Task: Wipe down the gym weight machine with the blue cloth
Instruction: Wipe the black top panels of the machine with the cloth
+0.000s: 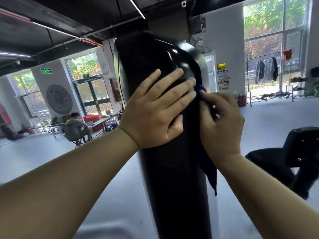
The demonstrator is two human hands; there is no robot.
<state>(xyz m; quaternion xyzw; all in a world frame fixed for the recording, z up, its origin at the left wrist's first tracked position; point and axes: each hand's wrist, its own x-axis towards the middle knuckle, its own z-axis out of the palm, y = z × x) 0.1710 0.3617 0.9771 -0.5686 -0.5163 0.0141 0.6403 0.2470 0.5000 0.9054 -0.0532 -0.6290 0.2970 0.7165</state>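
On the right side of the tall black machine [165, 178], the right hand [222, 125] holds the blue cloth [211, 171]. Its grip is closed tight on the cloth, so it can rub the shiny cover. The rest of the cloth hangs down below the hand. The left hand [155, 107] lies flat on the front with its grip open and fingers straight, likely to keep steady. A black seat [276, 163] sits near on the right and may get in the way lower down. Far off, a person [76, 126] sits by the windows.
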